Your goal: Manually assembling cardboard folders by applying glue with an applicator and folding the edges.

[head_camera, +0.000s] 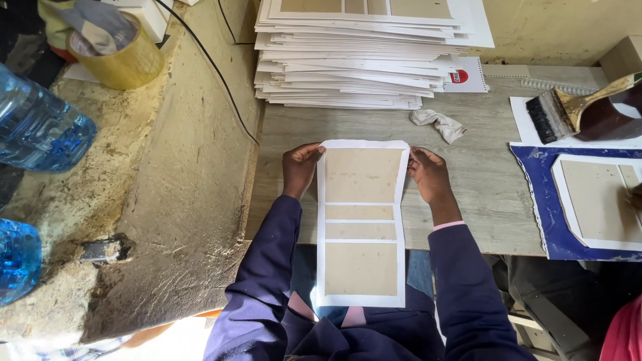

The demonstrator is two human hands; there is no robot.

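Behind the card panel [362,224] pinched in both hands' fingers [309,155], a paper stack [361,53], rag [438,124].

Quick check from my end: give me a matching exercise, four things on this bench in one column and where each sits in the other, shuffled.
Things:
1. White-bordered brown cardboard sheet
2. Tall stack of white-edged sheets
3. Wide black-bristled brush
4. Crumpled grey cloth

Places:
A. On the grey table just below the stack
B. Held at its top corners by the left hand and right hand
C. Far right, over white paper
D. Back of the table, top centre

Pairs: 1-B, 2-D, 3-C, 4-A
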